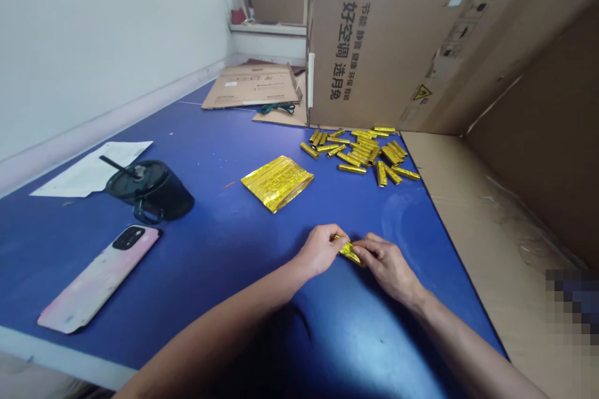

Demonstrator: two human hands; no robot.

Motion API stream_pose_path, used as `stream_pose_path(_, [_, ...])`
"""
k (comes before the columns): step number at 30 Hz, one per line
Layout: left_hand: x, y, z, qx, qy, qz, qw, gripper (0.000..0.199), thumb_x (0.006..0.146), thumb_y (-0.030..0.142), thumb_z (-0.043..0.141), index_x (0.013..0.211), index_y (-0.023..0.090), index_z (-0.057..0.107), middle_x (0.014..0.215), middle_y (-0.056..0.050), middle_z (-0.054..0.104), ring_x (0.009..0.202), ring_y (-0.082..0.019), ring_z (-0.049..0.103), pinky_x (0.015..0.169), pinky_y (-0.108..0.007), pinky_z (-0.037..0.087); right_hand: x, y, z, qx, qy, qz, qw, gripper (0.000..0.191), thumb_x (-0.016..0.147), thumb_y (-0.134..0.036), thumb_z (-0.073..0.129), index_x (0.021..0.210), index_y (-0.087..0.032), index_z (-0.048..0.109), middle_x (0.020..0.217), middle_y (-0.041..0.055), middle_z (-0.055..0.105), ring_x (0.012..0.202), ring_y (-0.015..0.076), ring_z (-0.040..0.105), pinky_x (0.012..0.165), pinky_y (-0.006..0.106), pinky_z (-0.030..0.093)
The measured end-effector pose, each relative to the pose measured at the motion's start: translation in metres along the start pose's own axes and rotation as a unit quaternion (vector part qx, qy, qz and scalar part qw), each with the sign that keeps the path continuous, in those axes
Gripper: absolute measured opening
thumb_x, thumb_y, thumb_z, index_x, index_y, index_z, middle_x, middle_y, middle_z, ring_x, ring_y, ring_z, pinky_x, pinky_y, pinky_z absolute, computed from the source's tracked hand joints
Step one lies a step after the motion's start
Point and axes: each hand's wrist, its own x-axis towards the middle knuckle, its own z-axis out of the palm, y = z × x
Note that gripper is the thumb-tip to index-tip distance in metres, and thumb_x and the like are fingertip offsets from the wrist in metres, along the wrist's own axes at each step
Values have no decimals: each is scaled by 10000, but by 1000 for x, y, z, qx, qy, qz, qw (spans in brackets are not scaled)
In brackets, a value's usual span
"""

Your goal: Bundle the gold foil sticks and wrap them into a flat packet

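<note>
A small piece of shiny gold foil [349,252] lies between my hands, low over the blue table. My left hand [322,248] pinches its left end between thumb and fingers. At the other end, my right hand [386,262] has its thumb and fingertips closed on the foil. Part of the piece is covered by my fingers. Beyond my hands rests a flat stack of gold foil sheets [277,182]. Farther back on the right, several narrow gold foil rolls [362,148] are spread in a loose pile.
To the left stand a dark lidded mug [159,190] with a straw, a phone in a pink case [100,277] and a white paper [88,169]. A large cardboard box [384,43] rises at the back right. Flattened cardboard [255,86] and dark scissors [277,109] lie behind.
</note>
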Motion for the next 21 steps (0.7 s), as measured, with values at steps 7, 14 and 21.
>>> stream_pose_path(7, [-18, -6, 14, -41, 37, 5, 998, 109, 742, 197, 487, 751, 131, 573, 467, 46, 494, 398, -67, 468, 388, -162, 348, -15, 10, 18, 79, 11, 63, 995, 335, 788, -425, 418, 730, -160, 615, 525, -20, 476, 459, 92, 391, 438, 211, 317])
stream_pose_path(14, [-33, 7, 17, -90, 17, 6, 996, 65, 736, 111, 503, 690, 116, 548, 527, 32, 529, 431, -46, 483, 407, -147, 361, -22, 9, 17, 143, 32, 65, 987, 256, 686, -384, 516, 597, -150, 569, 458, -46, 424, 420, 67, 349, 404, 201, 274])
stream_pose_path(21, [-36, 7, 18, -81, 27, 15, 996, 59, 735, 90, 509, 687, 113, 534, 502, 40, 509, 413, -43, 469, 402, -149, 366, -26, 2, 16, 173, 28, 83, 981, 242, 626, -389, 564, 652, -149, 590, 480, -53, 453, 399, 58, 366, 393, 202, 266])
